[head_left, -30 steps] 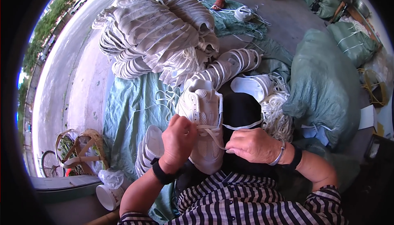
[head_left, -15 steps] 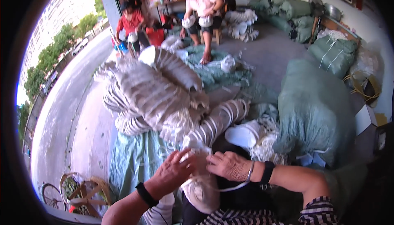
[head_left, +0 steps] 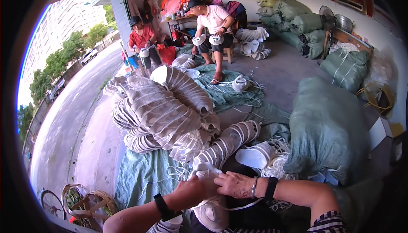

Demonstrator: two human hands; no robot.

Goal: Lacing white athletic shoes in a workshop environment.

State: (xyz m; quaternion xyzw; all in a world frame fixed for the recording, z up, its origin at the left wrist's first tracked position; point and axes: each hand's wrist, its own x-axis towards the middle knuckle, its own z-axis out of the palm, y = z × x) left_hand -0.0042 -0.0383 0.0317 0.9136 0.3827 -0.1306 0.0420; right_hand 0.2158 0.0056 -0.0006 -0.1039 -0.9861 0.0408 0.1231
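Observation:
A pale shoe upper [head_left: 211,217] rests on my lap with its toe toward me. My left hand [head_left: 191,191] is closed on the upper's left side, fingers curled in. On the other side my right hand [head_left: 236,185] pinches the upper near its opening; its fingertips are partly hidden. A white shoelace [head_left: 244,206] loops from the upper out under my right wrist. Just beyond my hands lies a long row of nested shoe uppers [head_left: 227,141]. White laces [head_left: 278,158] lie in a heap on the right, next to a loose white upper [head_left: 255,155].
A big pile of bundled uppers [head_left: 159,105] stands ahead on a green sheet [head_left: 142,175]. At right is a bulky green sack [head_left: 327,126]. Two people sit farther back, one in pink [head_left: 214,20], one in red [head_left: 142,37], handling uppers. A basket [head_left: 91,203] sits lower left.
My left hand's fingers, spread before, have closed on the upper. The right hand stays near the opening. The view has tilted up slightly, and the person in pink has straightened.

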